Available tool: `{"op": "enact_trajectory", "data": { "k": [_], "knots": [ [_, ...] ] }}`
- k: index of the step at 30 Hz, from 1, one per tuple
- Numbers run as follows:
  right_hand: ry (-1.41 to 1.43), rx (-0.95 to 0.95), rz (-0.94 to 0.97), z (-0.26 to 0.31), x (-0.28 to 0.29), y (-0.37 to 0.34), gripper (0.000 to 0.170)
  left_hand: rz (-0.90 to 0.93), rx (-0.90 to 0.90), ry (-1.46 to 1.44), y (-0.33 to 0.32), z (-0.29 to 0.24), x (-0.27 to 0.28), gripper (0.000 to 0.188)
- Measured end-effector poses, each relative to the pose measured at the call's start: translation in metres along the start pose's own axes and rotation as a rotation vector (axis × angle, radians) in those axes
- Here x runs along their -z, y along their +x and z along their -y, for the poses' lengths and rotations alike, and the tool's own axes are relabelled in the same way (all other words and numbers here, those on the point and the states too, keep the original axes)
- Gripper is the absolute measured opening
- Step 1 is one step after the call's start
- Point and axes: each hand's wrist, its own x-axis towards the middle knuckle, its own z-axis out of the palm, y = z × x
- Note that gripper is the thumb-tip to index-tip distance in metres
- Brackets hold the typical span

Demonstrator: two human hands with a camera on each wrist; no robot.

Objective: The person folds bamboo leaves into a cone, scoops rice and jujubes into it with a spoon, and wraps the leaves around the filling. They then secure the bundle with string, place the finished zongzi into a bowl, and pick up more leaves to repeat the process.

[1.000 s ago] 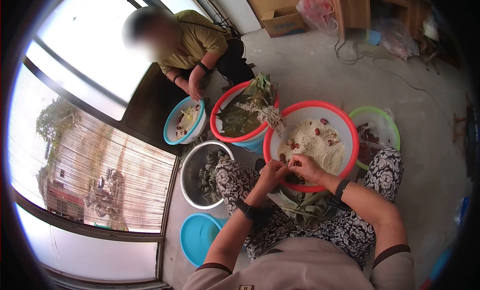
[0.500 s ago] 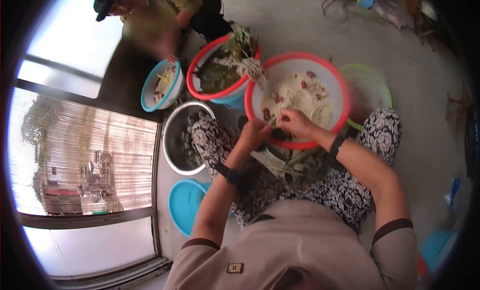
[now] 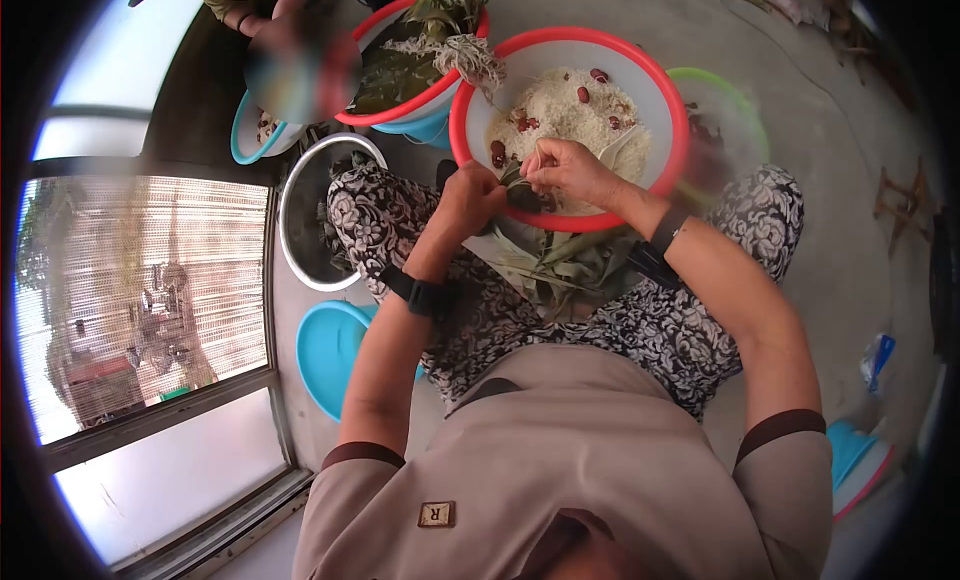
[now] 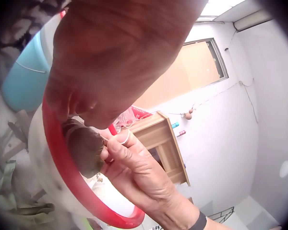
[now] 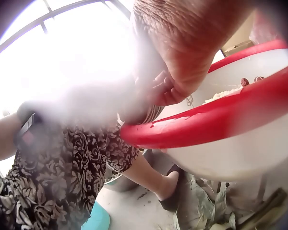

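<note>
Gripping a dark green leaf-wrapped bundle (image 4: 86,152), your left hand (image 3: 470,200) has its fingers curled round it; fingertips partly hidden. Bundle sits just inside the near rim of the big red-rimmed basin (image 3: 668,78). Your right hand (image 3: 577,173) has thumb and fingers pinching pale string (image 4: 126,140) beside it. Same basin: white rice (image 3: 565,102), dark red dates (image 3: 583,94), pale spoon (image 3: 620,143). Loose green leaves (image 3: 570,272) lie across your lap.

Further out, left: metal bowl (image 3: 287,215) with dark bundles, then a blue basin (image 3: 326,362). Ahead: second red-rimmed basin (image 3: 385,114) with leaves, smaller blue-rimmed bowl (image 3: 238,130), someone's hands behind it, blurred. Green-rimmed basin (image 3: 750,110) on your right, contents blurred. Surface is grey floor (image 3: 840,280), plain, scuffed. Room: window with slatted screen (image 3: 160,290) on your left, wooden cabinet (image 4: 158,139), white wall (image 4: 237,134).
</note>
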Motion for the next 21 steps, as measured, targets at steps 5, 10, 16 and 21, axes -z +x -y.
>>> {"op": "enact_trajectory", "data": {
  "k": [5,10,16,21],
  "knots": [
    [-0.027,0.029,-0.011,0.004,-0.003,0.001,0.011,-0.019,0.023,0.0,-0.003,-0.002,-0.001,0.017],
    [0.059,0.053,0.057,0.012,-0.006,0.002,0.011,0.058,0.108,0.021,-0.003,-0.008,0.003,0.019],
    [0.066,-0.094,0.077,0.02,-0.004,0.002,0.009,0.146,0.198,-0.051,-0.007,-0.02,0.014,0.022],
    [-0.081,-0.042,0.09,0.024,-0.005,0.004,0.011,0.282,0.249,-0.347,-0.014,-0.015,0.02,0.017]
  ]
}}
